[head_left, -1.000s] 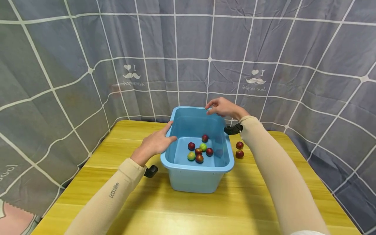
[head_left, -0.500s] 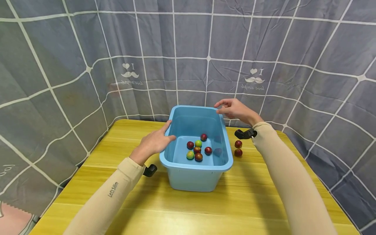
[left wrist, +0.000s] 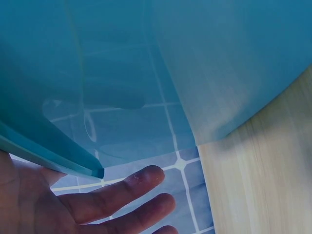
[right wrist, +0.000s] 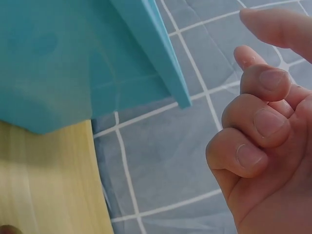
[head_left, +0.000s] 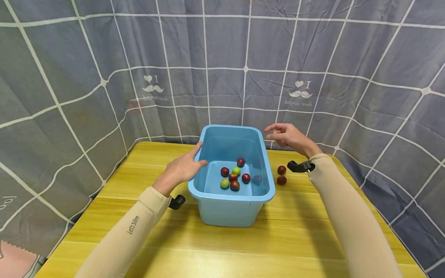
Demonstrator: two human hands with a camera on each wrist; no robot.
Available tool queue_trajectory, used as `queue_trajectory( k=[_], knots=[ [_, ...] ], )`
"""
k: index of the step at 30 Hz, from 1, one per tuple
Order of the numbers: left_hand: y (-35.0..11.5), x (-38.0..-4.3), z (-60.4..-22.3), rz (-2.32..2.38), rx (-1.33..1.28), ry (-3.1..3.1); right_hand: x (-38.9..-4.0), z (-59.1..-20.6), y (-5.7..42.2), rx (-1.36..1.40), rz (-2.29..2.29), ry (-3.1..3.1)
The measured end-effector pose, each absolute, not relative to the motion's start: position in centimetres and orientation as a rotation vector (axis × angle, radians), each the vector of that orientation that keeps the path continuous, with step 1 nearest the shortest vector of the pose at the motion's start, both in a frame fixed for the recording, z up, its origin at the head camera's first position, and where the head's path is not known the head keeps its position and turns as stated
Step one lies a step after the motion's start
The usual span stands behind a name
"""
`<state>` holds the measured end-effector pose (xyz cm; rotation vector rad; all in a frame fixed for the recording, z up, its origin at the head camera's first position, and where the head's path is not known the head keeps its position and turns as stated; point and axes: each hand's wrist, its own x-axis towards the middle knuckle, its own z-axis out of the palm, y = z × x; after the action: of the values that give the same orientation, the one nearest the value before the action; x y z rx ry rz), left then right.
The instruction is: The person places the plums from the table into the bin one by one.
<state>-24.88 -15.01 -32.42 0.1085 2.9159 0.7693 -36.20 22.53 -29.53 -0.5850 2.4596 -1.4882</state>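
Observation:
A blue plastic tub (head_left: 231,199) stands on the table with several small round fruits, dark red and green, on its floor; they look like plums. One dark red fruit (head_left: 235,185) lies nearest the front. My left hand (head_left: 180,170) rests at the tub's left rim, thumb over the edge; in the left wrist view its fingers (left wrist: 146,178) stretch out below the rim, apart from the wall. Beyond the right rim my right hand (head_left: 288,137) hovers with nothing in it. In the right wrist view, its index finger and thumb extend while the other fingers (right wrist: 256,119) bend loosely.
Two dark red fruits, a rear one (head_left: 281,170) and a front one (head_left: 282,180), lie on the wooden table (head_left: 222,251) right of the tub. A grey curtain (head_left: 222,50) with white grid lines hangs behind and on both sides.
My right hand has moved from above the tub's far right corner outward to the right and slightly down. One green fruit in the tub has shifted slightly. The left hand stays at the rim.

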Motion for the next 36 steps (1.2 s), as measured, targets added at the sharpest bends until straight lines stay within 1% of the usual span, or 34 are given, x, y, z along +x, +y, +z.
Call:
queue_trajectory(
  k=[11, 21, 36],
  knots=[
    [-15.1, -25.0, -32.5, 0.768, 0.111, 2.913, -35.4, -30.8, 24.6, -0.584, -1.589, 2.413],
    [-15.2, -25.0, -32.5, 0.79, 0.121, 2.91, -34.9, -32.2, 26.2, -0.502, -1.677, 2.387],
    [-15.2, -25.1, -32.4, 0.793, 0.118, 2.906, -35.1, -35.2, 28.8, -0.503, -1.75, 2.296]
  ],
)
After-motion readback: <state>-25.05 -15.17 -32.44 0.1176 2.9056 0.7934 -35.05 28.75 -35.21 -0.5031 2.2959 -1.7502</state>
